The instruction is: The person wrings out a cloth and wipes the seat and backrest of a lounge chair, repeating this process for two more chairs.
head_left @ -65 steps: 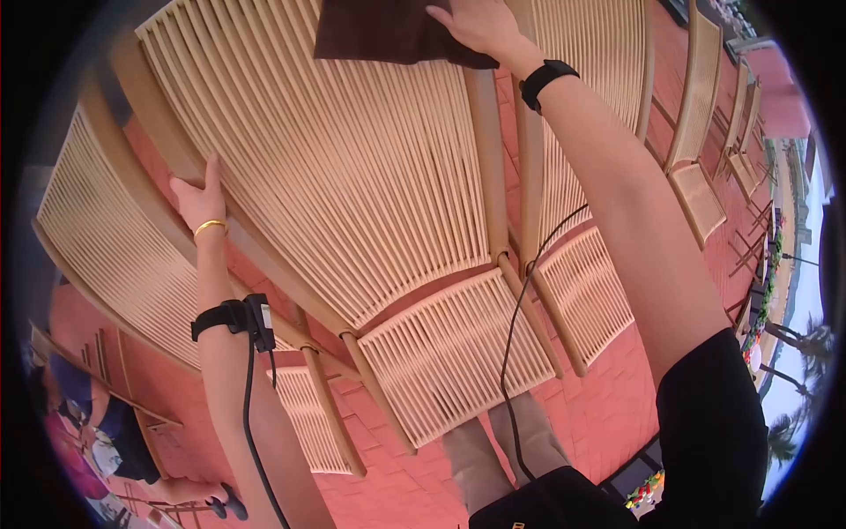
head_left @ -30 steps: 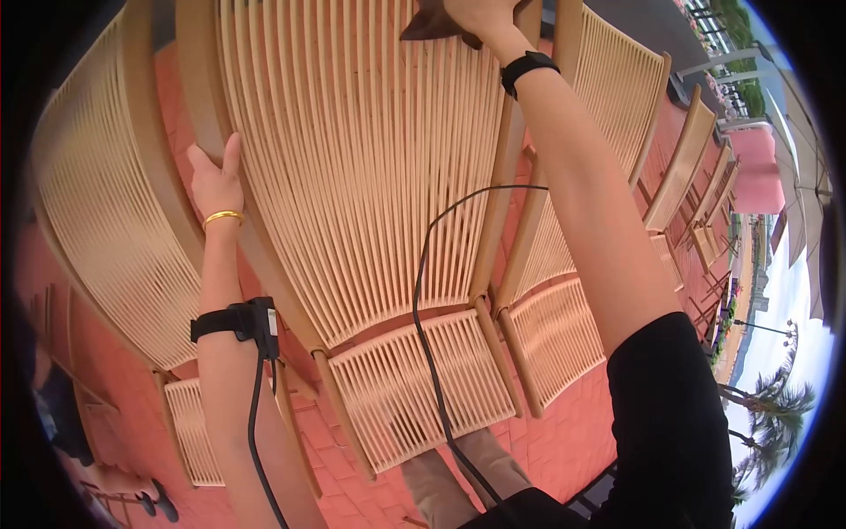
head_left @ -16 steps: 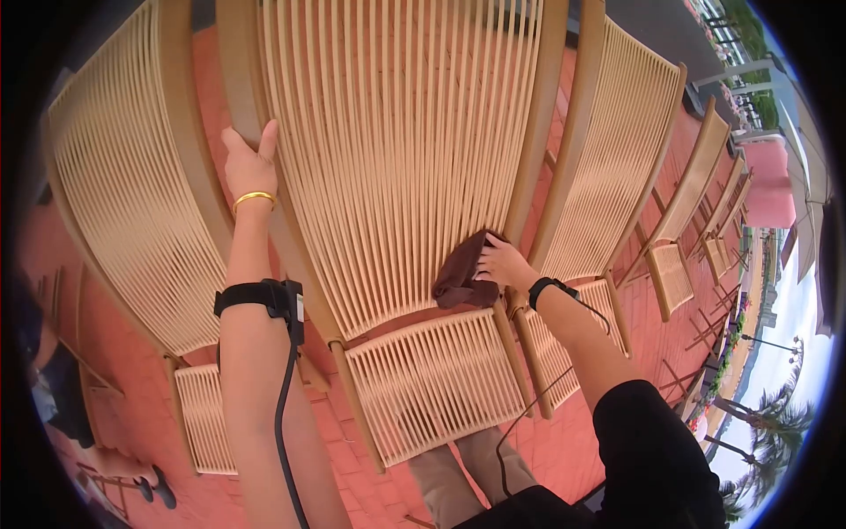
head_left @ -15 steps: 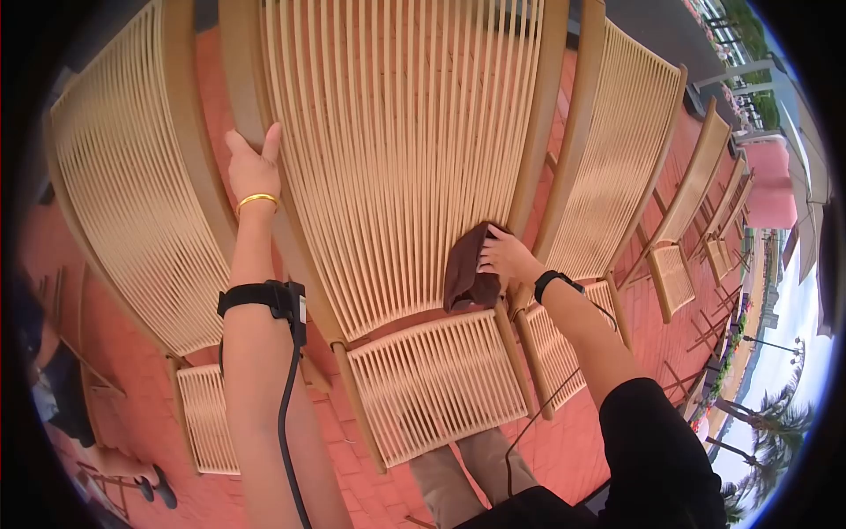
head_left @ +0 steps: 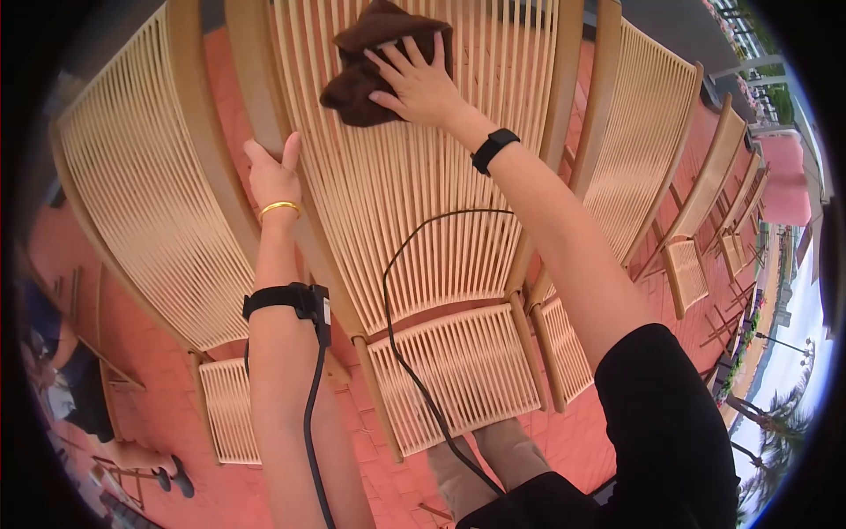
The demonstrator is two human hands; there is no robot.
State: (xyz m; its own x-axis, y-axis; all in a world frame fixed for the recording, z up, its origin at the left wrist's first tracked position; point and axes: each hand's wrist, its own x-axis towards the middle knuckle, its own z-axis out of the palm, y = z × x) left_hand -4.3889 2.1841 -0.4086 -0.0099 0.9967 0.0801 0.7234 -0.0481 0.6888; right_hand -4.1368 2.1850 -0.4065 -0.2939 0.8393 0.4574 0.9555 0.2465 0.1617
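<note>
Directly before me a chair with a tall corded backrest (head_left: 352,229) and a wooden frame leans back. My left hand (head_left: 275,179), with a gold bangle at the wrist, is wrapped around the left wooden rail (head_left: 256,75); its thumb points up and some fingers are hidden. High on the backrest, my right hand (head_left: 428,95) keeps a dark brown cloth (head_left: 356,95) pressed against the cords, fingers spread over it. The cloth is bunched, one corner sticking out to the left. Below is the corded seat (head_left: 467,366), close to my legs.
Similar corded chairs stand close by on the left (head_left: 145,194) and right (head_left: 648,132), with more farther right. A black cable (head_left: 388,291) loops across the chair. A person's leg (head_left: 132,454) shows at lower left. The floor is red brick (head_left: 352,414).
My right hand has carried the brown cloth from the backrest's lower right edge up to its upper middle. My left hand stays on the rail. The view has shifted slightly.
</note>
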